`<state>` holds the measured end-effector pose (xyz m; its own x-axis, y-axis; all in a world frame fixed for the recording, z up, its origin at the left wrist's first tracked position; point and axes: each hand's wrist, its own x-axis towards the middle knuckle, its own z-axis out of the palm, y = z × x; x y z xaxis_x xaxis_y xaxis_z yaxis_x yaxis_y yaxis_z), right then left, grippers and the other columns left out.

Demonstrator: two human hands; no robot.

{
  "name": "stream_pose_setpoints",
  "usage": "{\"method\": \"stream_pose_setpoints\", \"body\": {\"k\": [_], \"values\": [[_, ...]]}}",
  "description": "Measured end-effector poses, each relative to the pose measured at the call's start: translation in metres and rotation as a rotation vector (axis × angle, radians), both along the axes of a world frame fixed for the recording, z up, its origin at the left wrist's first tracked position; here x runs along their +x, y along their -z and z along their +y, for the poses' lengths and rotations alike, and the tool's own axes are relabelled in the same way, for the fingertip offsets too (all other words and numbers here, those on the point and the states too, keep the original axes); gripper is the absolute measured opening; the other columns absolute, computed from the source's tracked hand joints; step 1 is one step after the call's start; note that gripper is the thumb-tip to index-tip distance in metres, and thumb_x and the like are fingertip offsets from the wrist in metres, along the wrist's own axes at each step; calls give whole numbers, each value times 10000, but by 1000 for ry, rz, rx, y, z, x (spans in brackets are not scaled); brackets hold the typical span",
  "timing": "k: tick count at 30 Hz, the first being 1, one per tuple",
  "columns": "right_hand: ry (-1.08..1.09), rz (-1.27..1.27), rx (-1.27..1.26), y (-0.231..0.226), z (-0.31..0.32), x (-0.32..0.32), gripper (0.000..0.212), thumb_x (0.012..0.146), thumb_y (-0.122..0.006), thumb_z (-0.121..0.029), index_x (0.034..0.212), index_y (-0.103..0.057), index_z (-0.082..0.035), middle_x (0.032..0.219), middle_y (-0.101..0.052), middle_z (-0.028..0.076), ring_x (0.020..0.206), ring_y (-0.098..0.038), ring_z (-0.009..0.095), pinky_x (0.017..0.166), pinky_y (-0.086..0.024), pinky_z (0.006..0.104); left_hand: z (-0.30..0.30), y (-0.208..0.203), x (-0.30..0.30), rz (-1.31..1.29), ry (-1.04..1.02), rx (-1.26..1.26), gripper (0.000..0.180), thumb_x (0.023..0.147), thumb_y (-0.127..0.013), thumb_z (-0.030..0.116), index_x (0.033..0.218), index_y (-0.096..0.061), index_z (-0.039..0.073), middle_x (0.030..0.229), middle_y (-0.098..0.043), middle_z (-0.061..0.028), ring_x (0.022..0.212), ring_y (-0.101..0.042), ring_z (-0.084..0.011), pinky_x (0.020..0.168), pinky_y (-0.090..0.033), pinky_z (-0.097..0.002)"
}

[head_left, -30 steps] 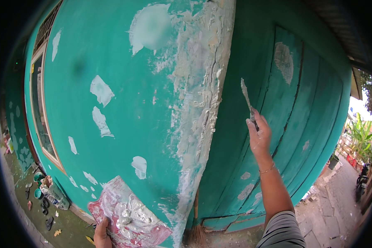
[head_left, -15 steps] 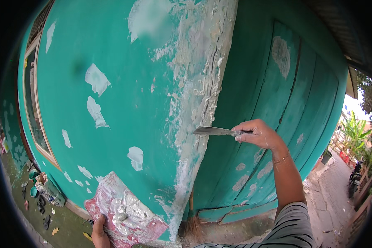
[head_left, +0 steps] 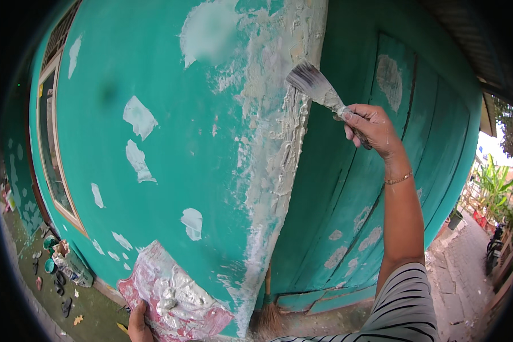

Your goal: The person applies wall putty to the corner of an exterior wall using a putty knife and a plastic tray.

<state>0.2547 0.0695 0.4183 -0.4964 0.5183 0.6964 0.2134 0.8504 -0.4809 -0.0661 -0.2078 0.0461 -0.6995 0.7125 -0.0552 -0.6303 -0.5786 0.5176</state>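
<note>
Scraper [head_left: 316,84]: gripped at its handle by the right hand [head_left: 369,130], blade seen over the wall corner [head_left: 276,151].
Board [head_left: 132,289]: held at its edge by the left hand [head_left: 138,325].

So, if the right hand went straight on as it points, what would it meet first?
Most likely the putty-smeared wall corner: the putty knife in the right hand overlaps it in view, though contact is unclear.

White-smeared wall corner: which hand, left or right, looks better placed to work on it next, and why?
Probably the right hand: it grips the scraper, whose blade shows over the wall corner. The left hand is lower and farther off, holding the paste-smeared pink sheet.
</note>
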Motion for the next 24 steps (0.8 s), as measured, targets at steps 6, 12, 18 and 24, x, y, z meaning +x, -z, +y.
{"method": "stream_pose_setpoints", "body": {"k": [6, 12, 18, 24], "values": [[53, -299, 7, 46, -13, 9, 224, 958, -653, -209, 956, -700, 10, 668, -573, -18, 578, -517, 47, 512, -408, 221, -5, 1, -2, -10, -5, 19, 469, 952, -579, 243, 1334, -524, -24, 1236, -648, -174, 1068, -662, -318, 931, -548, -480], [119, -191, 173, 38, 15, 13, 233, 930, -691, -236, 929, -712, -4, 649, -546, -27, 583, -489, 44, 513, -378, 225, 0, -5, -2, 10, 31, 24, 453, 946, -589, 234, 1314, -539, -27, 1229, -651, -173, 1060, -665, -316, 934, -549, -470], [153, -97, 157, 3, 5, 10, 255, 948, -672, -255, 939, -729, -7, 620, -562, -19, 546, -465, 39, 500, -366, 221, 6, 8, -8, 20, 17, 13, 436, 939, -602, 230, 1282, -561, -35, 1212, -657, -169, 1051, -668, -301, 919, -557, -454], [176, 16, 85, 4, -44, 14, 294, 985, -629, -297, 989, -714, -16, 618, -561, -24, 535, -463, 38, 500, -383, 218, 1, 12, -11, 26, 36, 36, 458, 941, -593, 225, 1316, -531, -31, 1225, -649, -169, 1055, -666, -303, 918, -555, -464]]}}
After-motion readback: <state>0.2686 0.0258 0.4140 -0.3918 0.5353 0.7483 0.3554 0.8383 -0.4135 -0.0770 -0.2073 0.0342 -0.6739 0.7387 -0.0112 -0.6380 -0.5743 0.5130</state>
